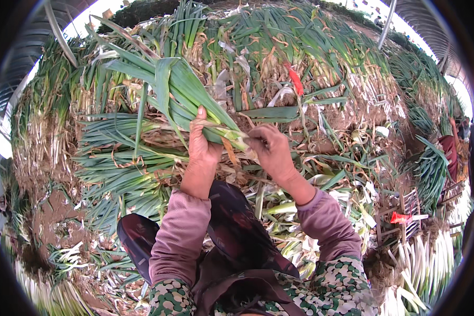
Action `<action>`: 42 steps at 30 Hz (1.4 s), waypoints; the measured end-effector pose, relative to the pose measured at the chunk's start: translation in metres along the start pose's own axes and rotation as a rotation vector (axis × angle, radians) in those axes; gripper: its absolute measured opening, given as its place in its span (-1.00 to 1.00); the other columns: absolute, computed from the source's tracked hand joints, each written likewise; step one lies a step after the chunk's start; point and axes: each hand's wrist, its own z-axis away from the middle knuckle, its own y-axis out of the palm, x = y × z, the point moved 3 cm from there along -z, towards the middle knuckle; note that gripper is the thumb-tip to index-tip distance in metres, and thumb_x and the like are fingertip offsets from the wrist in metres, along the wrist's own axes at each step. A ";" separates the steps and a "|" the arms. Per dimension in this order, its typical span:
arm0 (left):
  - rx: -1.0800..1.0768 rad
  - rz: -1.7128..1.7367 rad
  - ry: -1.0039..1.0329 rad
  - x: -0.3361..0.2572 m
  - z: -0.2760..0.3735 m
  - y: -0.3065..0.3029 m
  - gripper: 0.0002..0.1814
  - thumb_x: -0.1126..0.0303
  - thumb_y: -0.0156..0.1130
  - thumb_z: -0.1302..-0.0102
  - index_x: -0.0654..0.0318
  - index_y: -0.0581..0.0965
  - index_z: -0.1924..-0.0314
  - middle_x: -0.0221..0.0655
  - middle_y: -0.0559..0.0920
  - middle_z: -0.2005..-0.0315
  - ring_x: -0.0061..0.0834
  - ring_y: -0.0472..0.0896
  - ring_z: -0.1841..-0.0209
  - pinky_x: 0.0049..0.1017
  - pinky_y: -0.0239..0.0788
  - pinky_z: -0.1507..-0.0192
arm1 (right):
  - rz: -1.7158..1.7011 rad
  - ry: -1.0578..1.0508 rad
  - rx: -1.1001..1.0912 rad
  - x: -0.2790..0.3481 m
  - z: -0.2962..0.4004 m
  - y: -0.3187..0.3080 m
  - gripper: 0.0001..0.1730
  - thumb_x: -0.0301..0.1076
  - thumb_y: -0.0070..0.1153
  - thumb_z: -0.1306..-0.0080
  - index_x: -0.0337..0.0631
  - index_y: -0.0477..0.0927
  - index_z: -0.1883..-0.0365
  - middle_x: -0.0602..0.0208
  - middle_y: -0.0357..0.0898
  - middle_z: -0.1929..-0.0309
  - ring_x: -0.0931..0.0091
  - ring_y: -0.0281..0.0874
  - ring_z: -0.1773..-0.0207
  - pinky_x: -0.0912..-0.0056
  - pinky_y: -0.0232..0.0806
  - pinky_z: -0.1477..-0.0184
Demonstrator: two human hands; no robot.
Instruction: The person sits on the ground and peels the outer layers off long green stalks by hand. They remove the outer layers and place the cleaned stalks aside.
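Note:
A green onion stalk with broad leaves [193, 93] slants across the middle of the view, its leaves towards the upper left. My left hand [204, 144] is closed around it where the leaves meet the stem, thumb on top. My right hand [270, 148] pinches the pale lower part with its fingertips, just right of the left hand. Dry brown leaf strips hang by the hands. Under and left of the held stalk lies a pile of green onions [110, 173], leaves pointing left. The lowest end of the held stalk is hidden by my right hand.
Upright rows of unpeeled onions [260, 51] stand ahead. Leaf scraps [324, 185] litter the ground. At right are a metal rack [403, 221], a red-handled tool [402, 217] and white-stemmed onions [430, 260]; another person's sleeve [448, 154] shows beyond. More cleaned onions [51, 294] lie lower left.

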 end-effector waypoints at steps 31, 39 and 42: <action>-0.384 -0.299 -0.047 -0.011 0.006 -0.069 -0.47 0.15 0.38 -0.11 0.15 0.44 -0.04 -0.33 0.57 0.14 -0.29 0.51 0.10 -0.15 0.38 0.05 | 0.849 1.041 -0.176 -0.225 0.345 -0.330 -0.28 -0.23 0.34 -0.02 -0.26 0.35 -0.12 0.03 0.60 0.20 0.19 0.60 0.24 0.13 0.42 0.20; -0.089 -0.149 -0.078 0.020 0.011 -0.026 -0.43 0.10 0.33 -0.14 0.17 0.40 -0.08 -0.38 0.54 0.10 -0.35 0.49 0.05 -0.24 0.36 -0.04 | -0.276 0.562 0.529 -0.052 0.121 -0.006 -0.47 -0.46 0.18 -0.15 -0.27 0.38 -0.11 0.26 0.52 0.09 0.52 0.45 0.06 0.47 0.32 0.01; -0.098 -0.668 -0.211 0.027 0.047 0.019 -0.40 0.03 0.28 -0.18 0.18 0.38 -0.12 -0.39 0.56 0.12 -0.44 0.51 0.06 -0.33 0.40 0.03 | -0.337 0.564 0.379 -0.048 0.105 -0.007 -0.59 -0.47 0.15 -0.13 -0.32 0.45 0.02 0.43 0.51 0.32 0.65 0.41 0.29 0.55 0.31 0.22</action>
